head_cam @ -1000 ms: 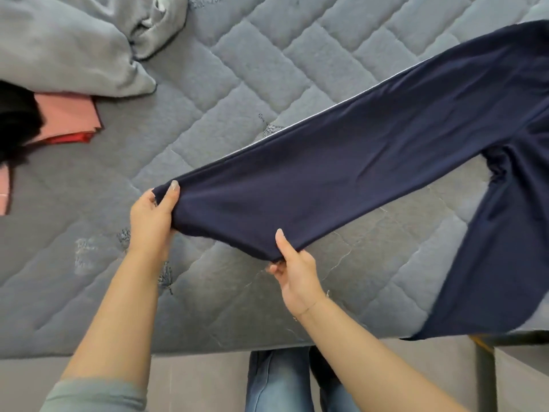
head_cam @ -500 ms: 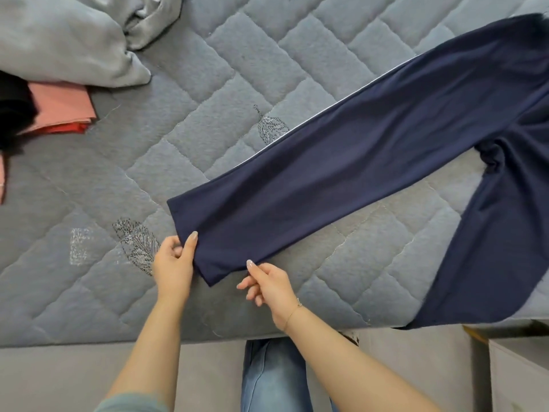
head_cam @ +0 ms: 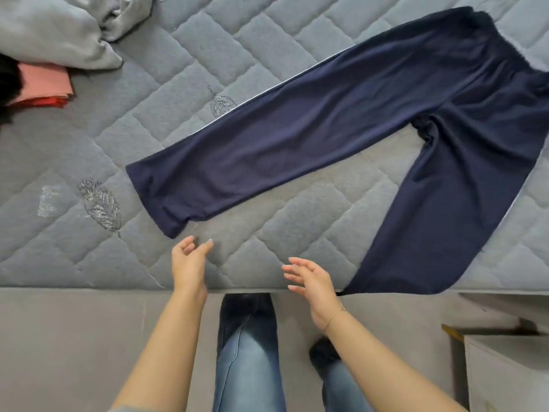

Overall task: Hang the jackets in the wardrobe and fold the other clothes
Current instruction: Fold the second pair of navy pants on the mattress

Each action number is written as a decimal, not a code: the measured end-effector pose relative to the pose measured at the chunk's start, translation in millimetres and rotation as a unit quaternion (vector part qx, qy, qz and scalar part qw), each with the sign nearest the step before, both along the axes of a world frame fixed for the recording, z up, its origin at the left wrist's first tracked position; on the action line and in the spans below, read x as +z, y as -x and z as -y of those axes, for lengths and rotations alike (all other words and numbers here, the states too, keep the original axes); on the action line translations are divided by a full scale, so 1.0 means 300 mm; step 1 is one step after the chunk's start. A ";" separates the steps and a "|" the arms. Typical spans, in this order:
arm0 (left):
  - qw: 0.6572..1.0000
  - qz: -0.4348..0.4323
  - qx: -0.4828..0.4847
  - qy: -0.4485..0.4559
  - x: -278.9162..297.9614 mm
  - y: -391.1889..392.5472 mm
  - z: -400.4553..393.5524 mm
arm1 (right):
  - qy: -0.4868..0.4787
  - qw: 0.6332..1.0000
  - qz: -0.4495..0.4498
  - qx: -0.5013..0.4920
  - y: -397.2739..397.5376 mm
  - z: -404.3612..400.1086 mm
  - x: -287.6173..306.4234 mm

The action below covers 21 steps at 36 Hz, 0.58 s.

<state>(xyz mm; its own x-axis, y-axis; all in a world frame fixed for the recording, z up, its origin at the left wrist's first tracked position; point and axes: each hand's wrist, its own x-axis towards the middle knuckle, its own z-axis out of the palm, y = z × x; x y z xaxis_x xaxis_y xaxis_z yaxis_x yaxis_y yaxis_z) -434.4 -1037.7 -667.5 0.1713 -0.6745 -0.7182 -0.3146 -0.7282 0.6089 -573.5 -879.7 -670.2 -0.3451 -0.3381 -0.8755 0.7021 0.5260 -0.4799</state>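
Navy blue trousers (head_cam: 341,138) lie spread flat on a grey quilted mattress (head_cam: 208,49), the waistband up at the far right and the two legs splayed apart. One leg runs out to the left, a thin pale stripe along its far seam, and its cuff ends just beyond the left hand (head_cam: 188,263). The other leg runs down toward the near edge of the mattress, and its cuff reaches that edge (it may hang slightly over, hard to say), just to the right of the right hand (head_cam: 309,278).

Both hands hover over the near strip of the mattress and hold nothing. The left hand has its fingers loosely spread and gently curved, the tips close to the nearer cuff but apart from it. The right hand is likewise relaxed, fingers fanned and pointing left, with a thin bracelet (head_cam: 334,316) on the wrist.

At the far left corner a crumpled light grey garment (head_cam: 50,34) sits on the mattress. Just below it lies a folded pink cloth (head_cam: 44,81) with a red layer showing beneath, next to something black at the frame edge. The person's jeans (head_cam: 246,358) show below the mattress edge, between the forearms. A pale piece of furniture (head_cam: 511,373) stands at the lower right
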 end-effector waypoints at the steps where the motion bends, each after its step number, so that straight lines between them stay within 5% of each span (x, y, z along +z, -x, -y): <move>1: 1.000 -0.004 -0.003 0.000 0.013 0.032 -0.070 | 0.000 1.000 -0.015 0.000 0.038 -0.067 0.007; 9: 0.980 -0.116 -0.093 -0.129 -0.040 0.292 -0.611 | -0.113 0.982 -0.134 -0.066 0.332 -0.636 -0.020; 14: 0.972 -0.067 -0.178 -0.135 -0.138 0.425 -0.786 | -0.178 0.973 -0.120 -0.084 0.440 -0.827 -0.138; 21: 0.976 0.049 -0.209 -0.036 -0.262 0.480 -0.825 | -0.089 0.986 -0.138 -0.040 0.513 -0.797 -0.268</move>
<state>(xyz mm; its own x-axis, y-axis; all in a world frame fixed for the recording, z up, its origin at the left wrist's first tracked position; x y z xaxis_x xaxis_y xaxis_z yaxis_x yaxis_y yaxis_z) -578.5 -790.2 -746.2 -0.0376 -0.6478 -0.7609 -0.6468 -0.5647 0.5127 -727.4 -640.6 -750.5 -0.5969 -0.1502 -0.7882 0.6005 0.5679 -0.5629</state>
